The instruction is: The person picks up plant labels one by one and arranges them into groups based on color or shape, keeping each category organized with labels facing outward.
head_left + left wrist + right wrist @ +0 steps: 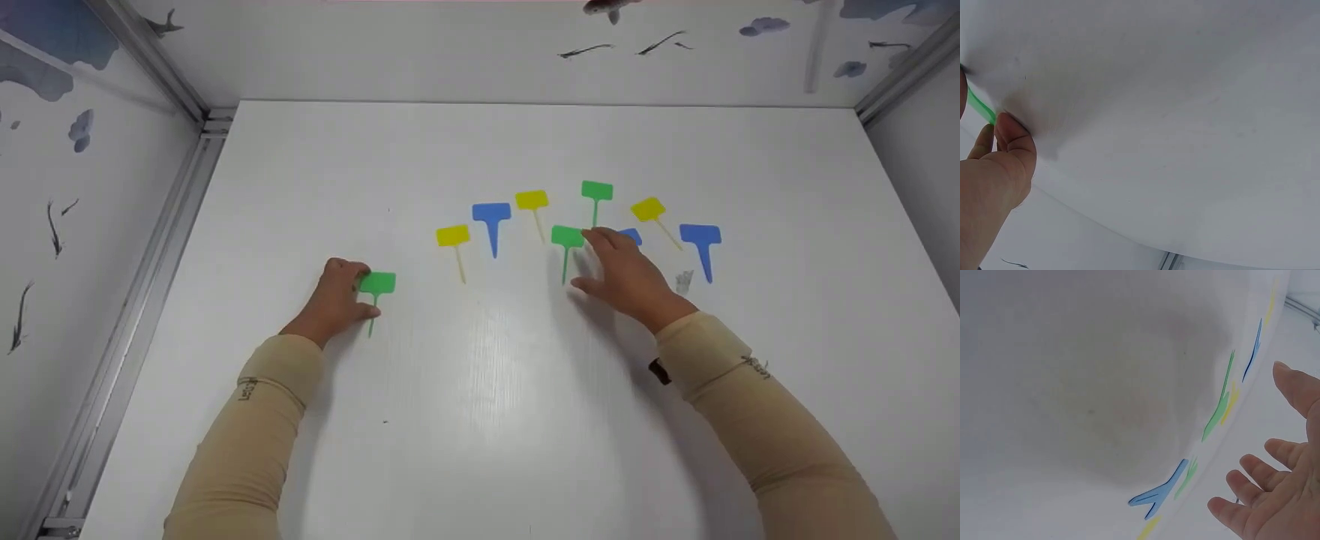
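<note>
Ctr-left of frame, my L hand [332, 300] is pinching a green tag [379, 283], prob. light + bendy, head edge/stem looking best; ctr-right, my R hand [631, 281] is hanging spread, holding nothing.

Tags [491, 214] on the table [465, 420]

Head view high, facing forward-down over table [450, 450]; wrist views close; head, right wrist share labels [491, 212]

This looks like a walled work booth — white tabletop [465, 420], metal corner rails [159, 66], pale panels [405, 56] patterned with fish [609, 8].
</note>
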The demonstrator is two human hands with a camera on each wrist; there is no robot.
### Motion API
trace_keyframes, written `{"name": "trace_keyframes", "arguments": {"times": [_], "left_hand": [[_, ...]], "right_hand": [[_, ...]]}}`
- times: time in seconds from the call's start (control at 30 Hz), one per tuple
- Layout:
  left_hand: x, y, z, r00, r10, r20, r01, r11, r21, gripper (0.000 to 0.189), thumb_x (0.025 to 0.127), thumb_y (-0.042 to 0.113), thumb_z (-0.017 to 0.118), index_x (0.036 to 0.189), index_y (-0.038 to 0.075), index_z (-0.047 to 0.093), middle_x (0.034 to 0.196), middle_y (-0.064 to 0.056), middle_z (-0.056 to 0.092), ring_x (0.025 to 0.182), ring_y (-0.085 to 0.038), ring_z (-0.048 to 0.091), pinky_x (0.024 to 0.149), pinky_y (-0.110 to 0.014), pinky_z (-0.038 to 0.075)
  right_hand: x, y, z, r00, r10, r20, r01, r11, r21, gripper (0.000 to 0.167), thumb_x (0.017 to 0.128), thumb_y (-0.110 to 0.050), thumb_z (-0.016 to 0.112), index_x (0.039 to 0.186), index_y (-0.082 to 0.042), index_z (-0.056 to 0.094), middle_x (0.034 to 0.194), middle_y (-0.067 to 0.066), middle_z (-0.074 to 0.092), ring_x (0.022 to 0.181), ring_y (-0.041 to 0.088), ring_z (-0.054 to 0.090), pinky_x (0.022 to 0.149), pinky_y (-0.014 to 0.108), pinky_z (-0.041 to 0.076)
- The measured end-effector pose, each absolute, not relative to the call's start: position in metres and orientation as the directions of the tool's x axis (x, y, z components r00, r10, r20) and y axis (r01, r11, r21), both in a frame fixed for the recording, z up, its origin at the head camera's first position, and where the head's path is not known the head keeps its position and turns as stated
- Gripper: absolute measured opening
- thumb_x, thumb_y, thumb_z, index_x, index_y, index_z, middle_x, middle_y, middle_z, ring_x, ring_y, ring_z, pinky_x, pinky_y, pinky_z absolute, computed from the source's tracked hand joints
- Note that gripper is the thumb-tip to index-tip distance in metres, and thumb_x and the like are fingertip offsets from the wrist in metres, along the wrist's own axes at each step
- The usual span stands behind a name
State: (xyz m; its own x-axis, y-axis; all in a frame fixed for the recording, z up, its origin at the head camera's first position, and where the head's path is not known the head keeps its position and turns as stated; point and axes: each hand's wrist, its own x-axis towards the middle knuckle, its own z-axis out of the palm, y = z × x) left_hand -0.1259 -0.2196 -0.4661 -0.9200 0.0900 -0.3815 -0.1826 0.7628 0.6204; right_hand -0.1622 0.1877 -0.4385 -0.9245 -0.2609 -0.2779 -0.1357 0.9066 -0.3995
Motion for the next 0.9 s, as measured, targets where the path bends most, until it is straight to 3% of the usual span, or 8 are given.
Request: {"name": "trace_keyframes", "arguments": {"times": [0.67,0.9], "left_hand": [[-0.126,-0.219,-0.467,-0.916,0.078,-0.393,-0.182,0.791,0.584,0.067,0.084,0.01,0.074,0.14,-0.004,0.039,0.134,-0.022,0.034,0.12,-0.031,0.04,0.109,-0.043,0.032],[-0.124,-0.222,-0.466,-0.924,0.108,-0.366,-0.145,0.788,0.598,0.067,0.083,0.01,0.075,0.138,-0.006,0.04,0.133,-0.025,0.032,0.12,-0.034,0.039,0.109,-0.046,0.032]], "right_hand": [[-0.193,0.182,-0.43,-0.919,-0.214,-0.33,-0.054,0.9,-0.433,0.079,0.084,-0.023,0.076,0.148,-0.008,0.033,0.153,0.019,0.027,0.14,0.036,0.026,0.112,0.049,0.027],[-0.198,0.182,-0.433,-0.911,-0.244,-0.333,-0.08,0.896,-0.437,0.077,0.084,-0.021,0.076,0.147,-0.004,0.035,0.151,0.021,0.029,0.139,0.037,0.026,0.112,0.049,0.027]]}}
